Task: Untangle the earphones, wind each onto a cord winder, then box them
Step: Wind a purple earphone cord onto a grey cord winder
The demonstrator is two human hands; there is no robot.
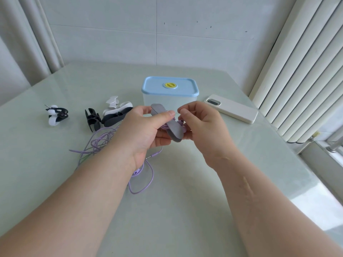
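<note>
No text, brand, number or sign can be read here: the yellow disc (170, 85) on the box lid (154, 88) is too small to show any marking, and the white phone (235, 110) shows no legible lettering.

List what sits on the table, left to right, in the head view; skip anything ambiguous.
wound black-and-white bundle → black winder → black and white winder pile → blue-lidded box → white phone. Left out: held grey winder, purple cord; both overlap.
</note>
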